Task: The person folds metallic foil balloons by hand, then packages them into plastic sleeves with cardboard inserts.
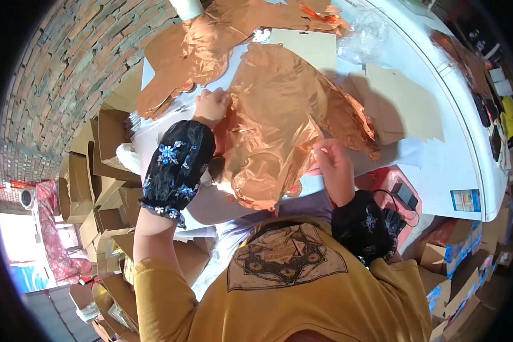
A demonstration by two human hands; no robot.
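Observation:
A flat, crinkled copper-coloured foil balloon (279,91) lies on the white table in front of me, its lower end near my lap. My left hand (212,107) is at its left edge with the fingers curled against the foil; the fingertips are partly hidden. At the lower right edge, my right hand (334,168) has thumb and fingers pinched together on the foil. Shiny folds run from this pinch across the sheet. More copper foil (202,48) is spread beyond my left hand, and a crumpled foil flap (347,111) hangs to the right.
Pale card sheets (390,102) and clear plastic wrap (365,37) lie on the white table (450,165). A pink tray (382,185) with a black adapter (404,195) is at my right. Cardboard boxes (114,139) stand at the left, by a brick wall (80,68).

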